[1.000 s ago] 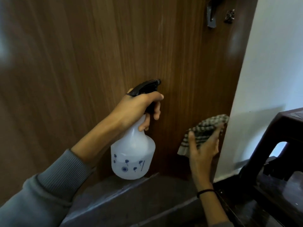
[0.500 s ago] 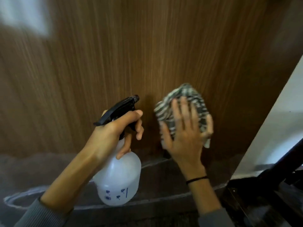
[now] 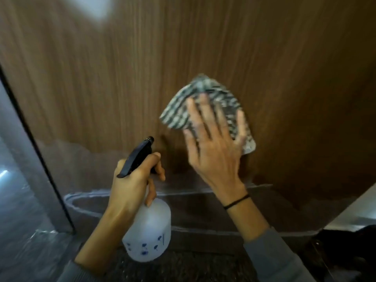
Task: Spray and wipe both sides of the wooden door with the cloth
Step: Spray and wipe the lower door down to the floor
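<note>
The brown wooden door (image 3: 203, 47) fills most of the view. My right hand (image 3: 213, 145) lies flat with straight, spread fingers and presses a striped grey-and-white cloth (image 3: 205, 102) against the door's lower part. Its palm hides part of the cloth. Lower left of it, my left hand (image 3: 134, 186) grips the neck of a white spray bottle (image 3: 148, 233) with a black trigger head (image 3: 138, 157) that points up toward the door. The bottle hangs just clear of the door near its bottom edge.
A dark door-frame edge (image 3: 36, 143) runs diagonally at the left, with grey floor (image 3: 18, 231) beyond it. A stone threshold (image 3: 203, 208) lies under the door. White wall (image 3: 350, 212) and a dark object (image 3: 345, 245) sit at the lower right.
My right hand has slid the cloth from the door's right edge leftward and then up across the panel. The view has swung left and down, and the bottle has stayed in my left hand.
</note>
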A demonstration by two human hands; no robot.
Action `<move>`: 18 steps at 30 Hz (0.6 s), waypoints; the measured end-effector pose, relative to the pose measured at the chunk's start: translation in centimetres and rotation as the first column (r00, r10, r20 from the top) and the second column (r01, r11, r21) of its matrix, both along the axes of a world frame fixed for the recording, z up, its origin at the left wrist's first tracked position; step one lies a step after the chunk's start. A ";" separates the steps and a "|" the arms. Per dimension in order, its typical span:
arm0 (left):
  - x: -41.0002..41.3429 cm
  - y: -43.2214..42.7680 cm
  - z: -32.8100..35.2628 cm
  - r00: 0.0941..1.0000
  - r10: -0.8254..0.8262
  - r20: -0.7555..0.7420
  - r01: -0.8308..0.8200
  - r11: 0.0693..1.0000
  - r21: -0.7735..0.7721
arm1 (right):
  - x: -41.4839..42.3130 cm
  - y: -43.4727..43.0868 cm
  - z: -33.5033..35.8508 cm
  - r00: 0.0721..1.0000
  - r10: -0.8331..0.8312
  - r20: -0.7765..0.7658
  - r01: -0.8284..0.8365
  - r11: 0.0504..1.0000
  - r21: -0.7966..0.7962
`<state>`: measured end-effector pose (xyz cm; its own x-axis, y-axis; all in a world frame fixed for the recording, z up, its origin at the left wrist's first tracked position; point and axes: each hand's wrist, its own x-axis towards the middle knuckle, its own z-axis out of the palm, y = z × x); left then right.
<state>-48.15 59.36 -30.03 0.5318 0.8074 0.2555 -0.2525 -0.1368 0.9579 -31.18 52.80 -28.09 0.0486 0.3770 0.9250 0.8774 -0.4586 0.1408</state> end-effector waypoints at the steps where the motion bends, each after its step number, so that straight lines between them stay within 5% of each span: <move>1: -0.7 0.7 -0.4 1.000 0.027 0.008 -0.027 1.000 -0.001 | 0.0 0.4 0.0 0.998 -0.043 -0.037 0.045 0.997 0.061; 5: -2.7 2.4 -2.2 0.992 0.127 -0.020 -0.126 0.992 0.023 | -2.5 3.6 -0.8 0.993 -0.091 -0.075 0.101 0.986 0.130; 11: -4.1 4.0 -3.5 0.970 0.244 -0.016 -0.245 0.968 -0.049 | -8.1 9.7 -3.0 0.943 0.187 0.275 -0.140 0.973 -0.182; 18: -6.2 4.8 -4.3 0.954 0.295 -0.048 -0.298 0.951 -0.086 | -7.5 9.4 -2.2 0.929 0.272 0.251 -0.210 0.945 -0.250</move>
